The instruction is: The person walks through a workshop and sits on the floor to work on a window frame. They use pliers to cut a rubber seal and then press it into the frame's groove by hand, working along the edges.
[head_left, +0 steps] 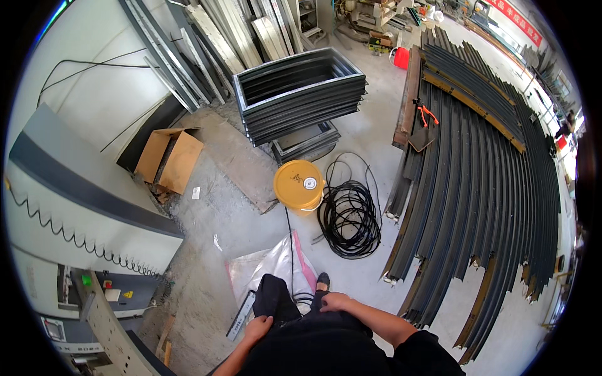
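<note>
My left hand lies at my left thigh with its fingers curled in, gripping the cloth of my black trousers. On the other thigh my right hand is also closed, its fingers bunched on the trousers; the fingertips are partly hidden. Just left of my left knee a flat grey strip with dark marks slants over the floor. A white woven sack with a pink edge lies under and ahead of my legs. Black cable runs across it.
Ahead stand a yellow lidded bucket, coiled black cable and stacked dark rectangular frames. Long dark metal profiles fill the right, with orange-handled pliers on top. A cardboard box and a grey machine are left.
</note>
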{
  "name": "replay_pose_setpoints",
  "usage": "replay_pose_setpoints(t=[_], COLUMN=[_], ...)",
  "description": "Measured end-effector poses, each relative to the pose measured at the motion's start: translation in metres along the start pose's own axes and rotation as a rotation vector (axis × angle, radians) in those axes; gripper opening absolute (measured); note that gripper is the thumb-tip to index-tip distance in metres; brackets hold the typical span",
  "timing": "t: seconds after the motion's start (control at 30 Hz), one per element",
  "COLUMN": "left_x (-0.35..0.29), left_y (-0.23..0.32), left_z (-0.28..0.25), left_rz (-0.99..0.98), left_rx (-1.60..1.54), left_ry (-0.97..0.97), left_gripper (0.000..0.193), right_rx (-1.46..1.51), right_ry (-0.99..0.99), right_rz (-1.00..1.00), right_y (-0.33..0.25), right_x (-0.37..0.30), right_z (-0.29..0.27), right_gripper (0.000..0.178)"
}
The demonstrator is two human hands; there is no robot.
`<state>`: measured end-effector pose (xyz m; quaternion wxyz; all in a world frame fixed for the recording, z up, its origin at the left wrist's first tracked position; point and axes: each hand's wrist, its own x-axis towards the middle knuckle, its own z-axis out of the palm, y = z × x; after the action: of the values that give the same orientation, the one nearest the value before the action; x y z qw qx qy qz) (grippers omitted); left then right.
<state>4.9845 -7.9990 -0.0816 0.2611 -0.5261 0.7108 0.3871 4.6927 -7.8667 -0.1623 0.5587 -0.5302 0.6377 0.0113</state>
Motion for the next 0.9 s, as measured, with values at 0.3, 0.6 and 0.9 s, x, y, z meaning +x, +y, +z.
replay_pose_setpoints(t=[0.3,0.6,0.9], left_x=[0.147,0.291,0.360], left_y=[0.102,0.125,0.148], left_z=[-0.169,-0.328,-0.420], left_rz=[0.209,0.329,0.238], left_rx=[0.190,0.256,0.067], left_ry=[-0.256,-0.373,-0.414], left_gripper=[0.059,0.063,0.065], right_rx=[0.261,-0.004,0.090], right_ry=[0.326,0.861,0.755], right_rz=[0.281,0.495,0.559], right_y=[0.026,-0.060,-0.118], right_x=[0.071,0.130,0.158], right_z=[-0.092,-0.274,-0.426], right_gripper=[0.042,0.026,0.025])
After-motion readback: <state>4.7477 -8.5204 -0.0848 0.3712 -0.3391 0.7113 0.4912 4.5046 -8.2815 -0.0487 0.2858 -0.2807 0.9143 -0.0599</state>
